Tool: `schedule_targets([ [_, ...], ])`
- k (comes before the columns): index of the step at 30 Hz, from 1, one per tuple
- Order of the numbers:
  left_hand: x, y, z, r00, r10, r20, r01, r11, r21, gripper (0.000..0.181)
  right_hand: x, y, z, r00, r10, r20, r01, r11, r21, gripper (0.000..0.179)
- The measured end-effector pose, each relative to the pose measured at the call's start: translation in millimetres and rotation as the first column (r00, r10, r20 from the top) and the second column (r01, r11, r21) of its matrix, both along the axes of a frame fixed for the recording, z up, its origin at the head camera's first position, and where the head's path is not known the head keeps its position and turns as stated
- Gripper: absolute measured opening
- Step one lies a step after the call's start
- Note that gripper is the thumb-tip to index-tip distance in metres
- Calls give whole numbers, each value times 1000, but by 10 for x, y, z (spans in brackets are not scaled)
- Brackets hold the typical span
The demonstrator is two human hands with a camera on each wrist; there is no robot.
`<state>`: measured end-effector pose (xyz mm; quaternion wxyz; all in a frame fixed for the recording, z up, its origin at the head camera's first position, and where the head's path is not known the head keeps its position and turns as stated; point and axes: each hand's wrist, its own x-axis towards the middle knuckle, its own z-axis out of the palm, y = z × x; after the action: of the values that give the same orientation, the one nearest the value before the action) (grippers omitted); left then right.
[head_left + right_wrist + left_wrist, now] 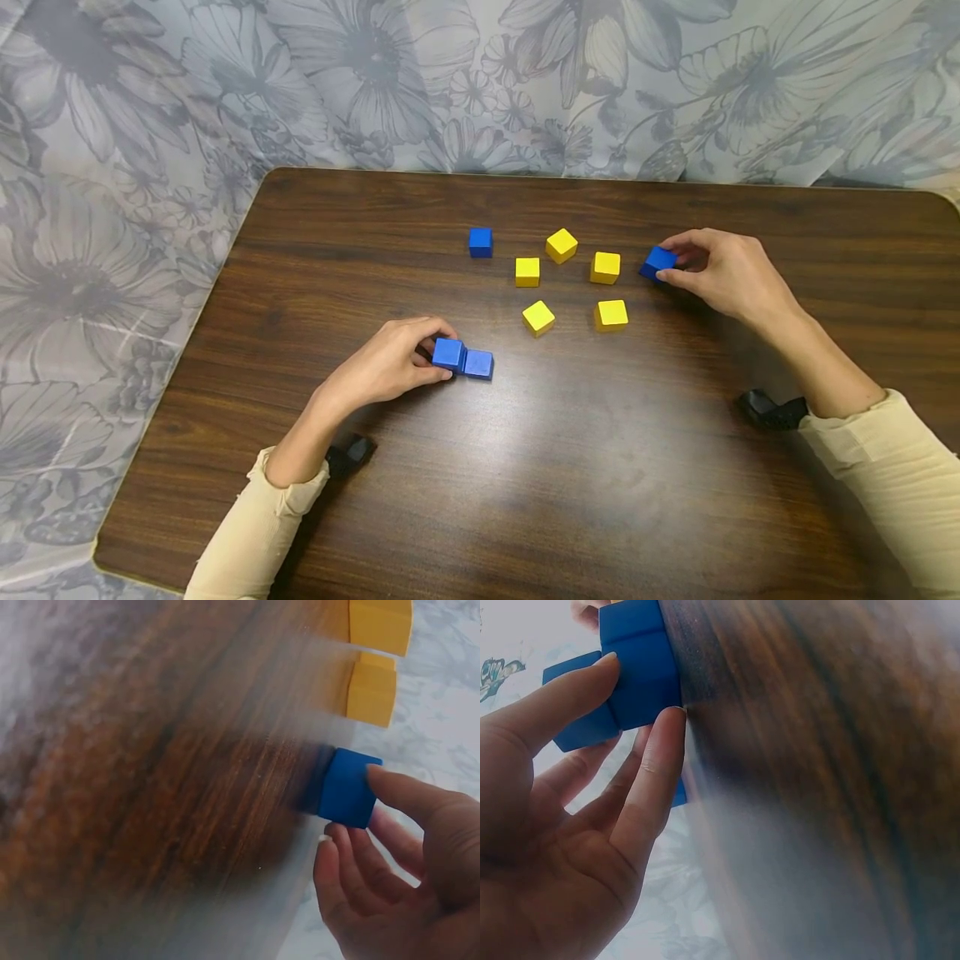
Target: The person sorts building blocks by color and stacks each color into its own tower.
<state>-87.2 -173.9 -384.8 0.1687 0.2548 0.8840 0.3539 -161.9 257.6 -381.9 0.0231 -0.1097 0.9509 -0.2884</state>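
Observation:
In the head view my left hand (390,358) pinches a blue cube (448,353) between thumb and fingers. It stands against a second blue cube (478,364) on its right. The left wrist view shows the pinched cube (581,705) higher off the table than the adjoining blue cube (641,679), with a fingertip at that lower cube's edge. Farther right, my right hand (731,271) holds another blue cube (658,262) by thumb and fingertips. That cube (350,787) is close over the table in the right wrist view.
Several yellow cubes lie spread between the hands, among them one yellow cube (605,267) left of my right hand. A lone blue cube (481,242) sits behind them. The brown wooden table (570,500) ends at a floral-patterned cloth (375,83) along the back and left.

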Motion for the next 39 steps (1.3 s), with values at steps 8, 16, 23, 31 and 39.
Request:
schedule_targets([
  [8,3,8,4,1000,4,4,-4,1000,2,34,-3,-4,6,1000,-21,13,21,1000,10,39],
  [16,5,20,3,1000,16,15,-16,1000,-2,33,13,16,11,1000,-24,11,24,1000,2,38],
  [23,4,21,12,999,23,26,-23,1000,-13,32,47,2,50,999,-22,-49,20,999,-33,34],
  [31,3,24,11,999,24,28,-24,1000,-5,32,113,-70,87,993,-18,-119,6,995,-102,34],
  [39,9,22,12,999,23,25,-23,1000,-3,32,201,-177,129,992,1,-125,-25,982,-188,34],
])
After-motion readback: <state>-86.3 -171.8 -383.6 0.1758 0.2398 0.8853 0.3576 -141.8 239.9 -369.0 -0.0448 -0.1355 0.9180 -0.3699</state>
